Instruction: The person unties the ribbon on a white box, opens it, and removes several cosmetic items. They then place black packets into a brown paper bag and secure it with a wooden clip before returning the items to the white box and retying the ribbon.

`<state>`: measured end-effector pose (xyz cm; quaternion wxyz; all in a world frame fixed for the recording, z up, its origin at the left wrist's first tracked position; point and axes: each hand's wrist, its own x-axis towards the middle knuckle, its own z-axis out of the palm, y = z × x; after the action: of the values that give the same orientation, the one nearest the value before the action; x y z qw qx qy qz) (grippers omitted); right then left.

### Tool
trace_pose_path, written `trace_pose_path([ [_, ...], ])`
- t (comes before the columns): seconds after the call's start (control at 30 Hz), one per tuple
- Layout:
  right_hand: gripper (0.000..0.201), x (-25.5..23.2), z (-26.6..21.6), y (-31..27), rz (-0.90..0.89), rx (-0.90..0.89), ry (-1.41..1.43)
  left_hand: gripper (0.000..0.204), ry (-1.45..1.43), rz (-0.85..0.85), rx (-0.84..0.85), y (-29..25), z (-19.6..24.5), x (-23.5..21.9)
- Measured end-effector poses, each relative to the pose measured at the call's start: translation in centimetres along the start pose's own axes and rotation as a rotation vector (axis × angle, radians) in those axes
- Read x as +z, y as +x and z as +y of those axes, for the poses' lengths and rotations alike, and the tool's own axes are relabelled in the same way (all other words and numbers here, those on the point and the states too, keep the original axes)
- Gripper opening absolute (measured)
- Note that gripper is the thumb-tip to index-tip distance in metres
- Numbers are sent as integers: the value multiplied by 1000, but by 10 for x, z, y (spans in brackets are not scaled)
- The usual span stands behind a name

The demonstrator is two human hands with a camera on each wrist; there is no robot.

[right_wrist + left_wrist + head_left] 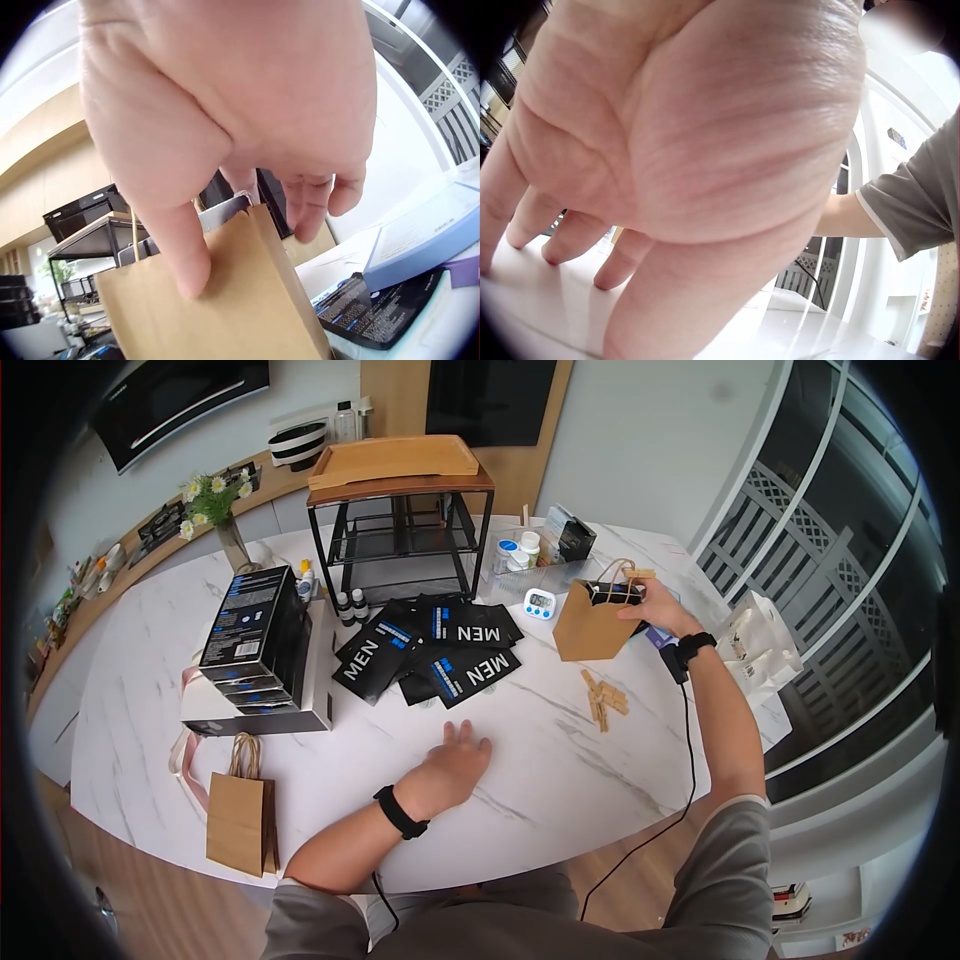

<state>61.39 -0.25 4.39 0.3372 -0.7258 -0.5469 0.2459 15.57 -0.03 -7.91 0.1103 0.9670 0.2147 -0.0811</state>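
At the right of the table stands a brown paper bag (pixel 590 625) with dark packets showing at its open top. My right hand (pixel 662 608) pinches the bag's upper edge, the thumb (pixel 191 266) lying against the outer face and a finger over the rim. A wooden clothespin (pixel 638 573) shows at the top, by the twisted handle. My left hand (pixel 455 765) is palm down with fingers extended, fingertips at the white tabletop, holding nothing. Beyond it lies a spread pile of black "MEN" sachets (pixel 430 650). Several wooden clothespins (pixel 604 698) lie loose below the bag.
Stacked black boxes (pixel 250 630) sit on a larger box at left, above flat brown paper bags (pixel 238 820). A black rack (pixel 400 540) with a wooden tray stands behind. A white timer (pixel 540 603) and clear organizer (pixel 535 565) are near the bag; a white bag (pixel 760 645) is farther right.
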Motion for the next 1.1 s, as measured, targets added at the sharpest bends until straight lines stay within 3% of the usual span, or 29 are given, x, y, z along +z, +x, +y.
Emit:
trace_pose_path([
  [0.03, 84, -1, -9, -8, 99, 59, -200, 73, 2, 0, -2, 0, 1, -3],
  [0.13, 92, -8, 10, -20, 170, -55, -207, 70, -15, -49, -26, 1, 3, -8],
  [0.17, 81, -9, 15, -25, 217, 9, -426, 68, -36, -56, -25, 4, 2, -6],
  [0.2, 83, -7, 36, -24, 285, 3, -545, 67, -56, -63, -28, 3, 2, -6],
  [0.27, 68, 9, 25, -43, 406, 50, -627, 65, -70, -65, -60, 0, 4, -11],
  [0.3, 68, 20, 12, -55, 395, 33, -617, 65, -65, -62, -48, 1, 4, -9],
  [0.37, 42, 50, -18, -78, 469, -50, -704, 63, -58, -66, -31, 3, 5, -9],
  [0.4, 42, 69, -28, -86, 464, -63, -695, 63, -56, -65, -46, 3, 7, -8],
  [0.47, 17, 112, -47, -101, 436, -223, -583, 62, -22, -22, -66, 2, 12, -5],
  [0.53, 14, 157, -65, -109, 387, -280, -531, 61, -12, -12, -76, -1, 13, -1],
  [0.6, 14, 194, -73, -107, 384, -347, -493, 57, 87, 101, -29, -2, 6, 9],
  [0.7, 16, 232, -73, -98, 395, -422, -486, 47, -158, -29, -59, -36, 9, -37],
  [0.77, 22, 247, -64, -89, 434, -462, -518, 38, -194, 349, -132, -70, -10, -52],
  [0.83, 21, 253, -62, -91, 437, -461, -498, 35, -228, 624, -314, -110, -26, -111],
  [0.87, 20, 258, -61, -93, 442, -453, -491, 36, -48, 837, -339, -121, -53, -124],
  [0.93, 20, 263, -58, -94, 431, -463, -441, 42, 160, 1073, -447, -140, -93, -162],
  [1.0, 19, 263, -57, -99, 433, -467, -403, 55, 375, 1085, -635, -148, -129, -177],
  [1.03, 19, 263, -60, -104, 385, -456, -405, 74, 247, 893, -814, -150, -137, -185],
  [1.07, 19, 263, -63, -108, 337, -444, -408, 74, 259, 893, -804, -150, -150, -186],
  [1.1, 19, 263, -63, -110, 346, -439, -400, 78, 51, 761, -877, -148, -165, -183],
])
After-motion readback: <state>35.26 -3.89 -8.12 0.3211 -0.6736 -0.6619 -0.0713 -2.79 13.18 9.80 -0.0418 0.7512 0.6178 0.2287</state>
